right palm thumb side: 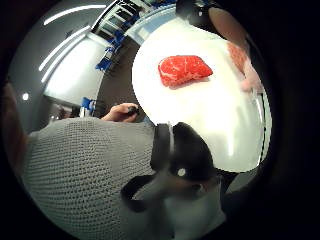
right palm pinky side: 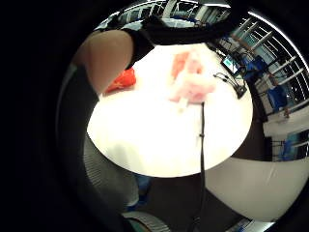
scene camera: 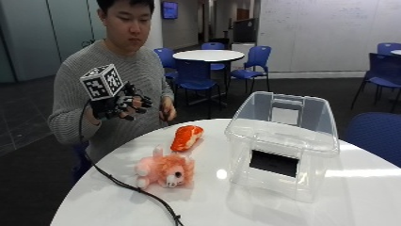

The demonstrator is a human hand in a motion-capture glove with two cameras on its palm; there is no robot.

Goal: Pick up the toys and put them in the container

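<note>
A round white desk (scene camera: 351, 188) is being used as the work surface, with a person in a grey knitted sweater seated behind it. The gloved right hand (scene camera: 122, 106) is being held up in the air in front of the chest, well apart from the desk and everything on it; its fingers are being kept loosely spread and nothing is being gripped. The bare left hand (scene camera: 168, 109) is being held lower, near the desk's far edge.

Two toys are lying on the desk. A pink plush animal (scene camera: 164, 171) is being seen near the front, on its side, with a black cable running past it. A red and white toy resembling a slab of meat (scene camera: 187, 137) is lying just behind it, nearer the person. A clear plastic container (scene camera: 283, 143) is standing open beside both toys, and neither toy is lying inside it
</note>
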